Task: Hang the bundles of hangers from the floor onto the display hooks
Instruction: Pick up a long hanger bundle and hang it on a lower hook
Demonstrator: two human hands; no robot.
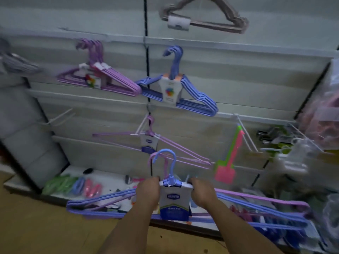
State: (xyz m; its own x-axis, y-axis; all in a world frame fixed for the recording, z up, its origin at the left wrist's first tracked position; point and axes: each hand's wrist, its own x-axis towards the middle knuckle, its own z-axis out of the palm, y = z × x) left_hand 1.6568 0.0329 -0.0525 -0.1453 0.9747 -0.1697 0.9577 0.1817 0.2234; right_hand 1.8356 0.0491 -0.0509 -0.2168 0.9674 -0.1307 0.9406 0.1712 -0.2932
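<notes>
My left hand and my right hand grip a bundle of blue hangers by its shoulders, either side of its white-and-blue label. A purple hanger bundle sits behind it in the same grip; both hooks point up. Just above hangs a thin purple bundle on a white display hook. Higher up, a blue bundle, a purple bundle and a brown bundle hang on the slat wall.
An empty white hook juts out at left, another at right beside green and pink fly swatters. The bottom shelf holds small coloured items. Bagged goods crowd the right. Brown floor lies below.
</notes>
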